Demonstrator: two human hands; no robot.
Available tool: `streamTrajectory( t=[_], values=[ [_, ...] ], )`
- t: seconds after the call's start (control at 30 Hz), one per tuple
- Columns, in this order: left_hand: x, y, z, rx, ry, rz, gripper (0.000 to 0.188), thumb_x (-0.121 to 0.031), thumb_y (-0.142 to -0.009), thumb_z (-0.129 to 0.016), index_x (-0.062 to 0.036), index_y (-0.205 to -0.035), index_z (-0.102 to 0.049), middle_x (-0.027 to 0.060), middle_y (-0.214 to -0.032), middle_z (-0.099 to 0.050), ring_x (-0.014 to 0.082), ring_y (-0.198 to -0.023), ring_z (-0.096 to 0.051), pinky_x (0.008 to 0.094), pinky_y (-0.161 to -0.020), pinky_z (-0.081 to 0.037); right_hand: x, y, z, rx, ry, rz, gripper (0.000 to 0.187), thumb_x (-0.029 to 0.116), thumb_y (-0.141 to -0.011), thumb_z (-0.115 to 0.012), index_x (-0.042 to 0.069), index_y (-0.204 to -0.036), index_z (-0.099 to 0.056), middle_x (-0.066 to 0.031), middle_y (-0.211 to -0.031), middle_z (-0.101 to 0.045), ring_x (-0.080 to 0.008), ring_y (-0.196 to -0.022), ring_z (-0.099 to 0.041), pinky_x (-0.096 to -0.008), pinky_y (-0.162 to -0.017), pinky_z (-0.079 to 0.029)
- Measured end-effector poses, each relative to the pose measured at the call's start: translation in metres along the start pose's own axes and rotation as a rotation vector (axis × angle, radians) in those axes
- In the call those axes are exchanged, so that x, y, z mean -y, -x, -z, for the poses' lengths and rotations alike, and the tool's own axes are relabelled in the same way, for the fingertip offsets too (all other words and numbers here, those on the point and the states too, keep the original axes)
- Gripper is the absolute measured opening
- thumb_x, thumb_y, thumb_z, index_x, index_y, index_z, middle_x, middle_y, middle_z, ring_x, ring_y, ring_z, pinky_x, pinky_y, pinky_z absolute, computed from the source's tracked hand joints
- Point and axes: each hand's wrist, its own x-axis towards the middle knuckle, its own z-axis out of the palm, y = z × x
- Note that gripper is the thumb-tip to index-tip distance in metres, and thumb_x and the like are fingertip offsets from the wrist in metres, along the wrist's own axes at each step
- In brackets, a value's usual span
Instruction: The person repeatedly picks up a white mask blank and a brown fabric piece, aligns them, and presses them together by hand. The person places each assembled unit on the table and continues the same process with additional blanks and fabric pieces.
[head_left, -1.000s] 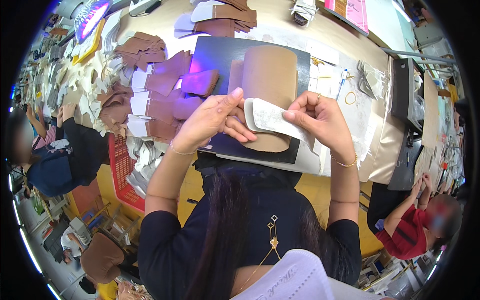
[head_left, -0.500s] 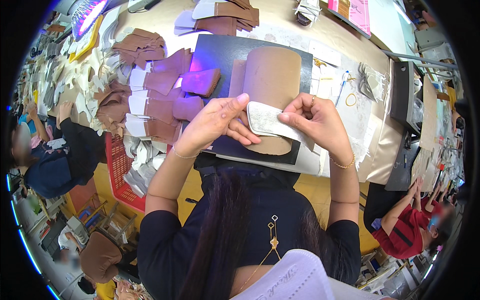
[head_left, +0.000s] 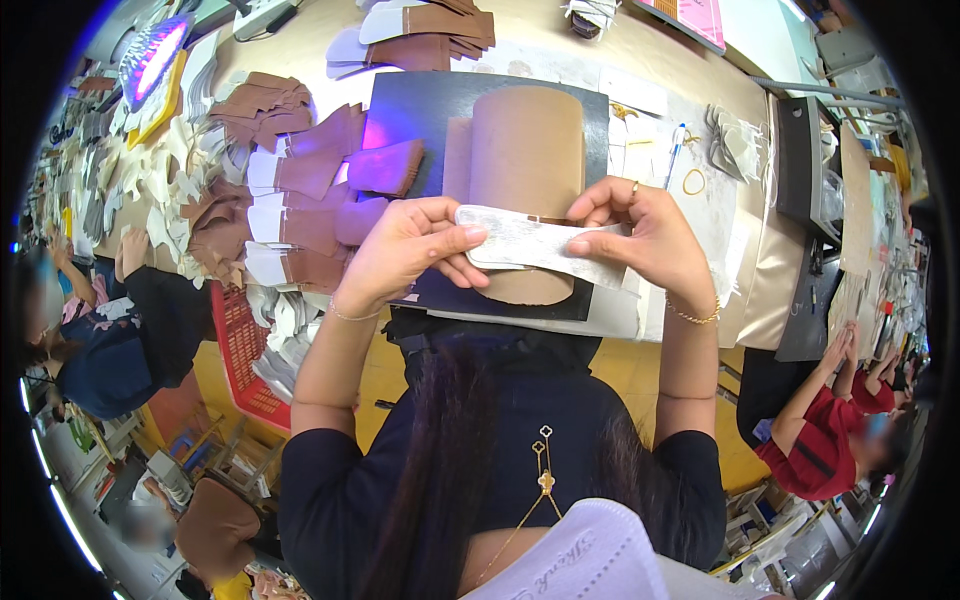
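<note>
Between my two hands is a whitish, flat, waisted cut piece (head_left: 535,243), with grey mottling on its upper face. My left hand (head_left: 422,243) pinches its left end, thumb on top and fingers beneath. At the other end my right hand (head_left: 645,240) grips it between thumb and fingers. The piece lies across the near part of a tan, rounded cylinder-like form (head_left: 527,150). That form rests on a black board (head_left: 410,115) in front of me. Just left of my left hand are stacked brown pieces (head_left: 385,166).
Fanned brown-and-white pieces (head_left: 310,165) spread over the table's left side. A lit lamp (head_left: 152,65) stands beyond them. On the right lie a blue-and-white pen (head_left: 676,145), a yellow ring (head_left: 694,181) and a dark box (head_left: 805,170). A red basket (head_left: 240,360) sits below left.
My left hand has turned, its thumb now pressed on the left end of the whitish piece. More of the piece shows, stretched between both hands. The whole view has shifted slightly.
</note>
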Motion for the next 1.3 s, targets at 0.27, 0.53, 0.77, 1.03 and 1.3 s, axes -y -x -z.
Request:
streamTrajectory(
  t=[0.27,0.53,0.77,1.03,1.3],
  values=[
    [0.009,-0.002,0.014,0.010,-0.005,0.016,0.026,-0.019,-0.094,-0.064,0.0061,-0.100,-0.062,0.0139,-0.084,-0.069,0.0186,-0.066,-0.071,0.0231,-0.056,-0.057,-0.015,0.002,0.010,-0.006,-0.094,0.000,0.035,0.014,-0.073,-0.084,0.002,-0.100,-0.064,0.0036,-0.074,-0.058,-0.0049,-0.071,-0.054,-0.0207,-0.066,-0.044],
    [0.020,-0.012,0.014,-0.001,0.014,0.029,0.023,-0.015,-0.094,-0.063,0.0070,-0.099,-0.061,0.0170,-0.081,-0.069,0.0187,-0.059,-0.069,0.0262,-0.055,-0.059,-0.048,-0.008,0.004,-0.027,-0.166,0.006,0.041,0.013,-0.072,-0.085,0.006,-0.100,-0.057,0.0042,-0.076,-0.055,-0.0041,-0.072,-0.053,-0.0190,-0.065,-0.043],
    [0.023,-0.012,0.011,0.001,0.070,0.003,0.024,-0.016,-0.095,-0.061,0.0070,-0.102,-0.061,0.0176,-0.083,-0.069,0.0195,-0.061,-0.069,0.0272,-0.056,-0.059,-0.061,-0.005,-0.016,-0.329,-0.002,0.188,0.065,0.032,-0.068,-0.087,0.011,-0.119,-0.054,-0.0069,-0.116,-0.052,-0.0207,-0.111,-0.051,-0.0347,-0.096,-0.040],
    [0.019,-0.013,0.005,-0.111,-0.014,-0.186,0.019,-0.015,-0.093,-0.063,0.0027,-0.098,-0.061,0.0112,-0.084,-0.069,0.0170,-0.071,-0.069,0.0261,-0.063,-0.056,-0.005,-0.004,-0.081,-0.229,0.699,0.721,0.077,0.054,-0.073,-0.070,0.011,-0.135,-0.052,-0.0088,-0.140,-0.051,-0.0298,-0.137,-0.039,-0.0491,-0.114,-0.026],
    [0.026,-0.023,0.016,0.032,0.086,-0.066,0.023,-0.018,-0.089,-0.069,0.0038,-0.094,-0.060,0.0148,-0.082,-0.068,0.0209,-0.065,-0.068,0.0294,-0.060,-0.056,-0.063,0.006,-0.072,-0.333,0.512,0.676,0.094,0.064,-0.079,-0.061,0.008,-0.149,-0.033,-0.0201,-0.157,-0.021,-0.0394,-0.146,-0.017,-0.0522,-0.116,-0.017]
  ],
)
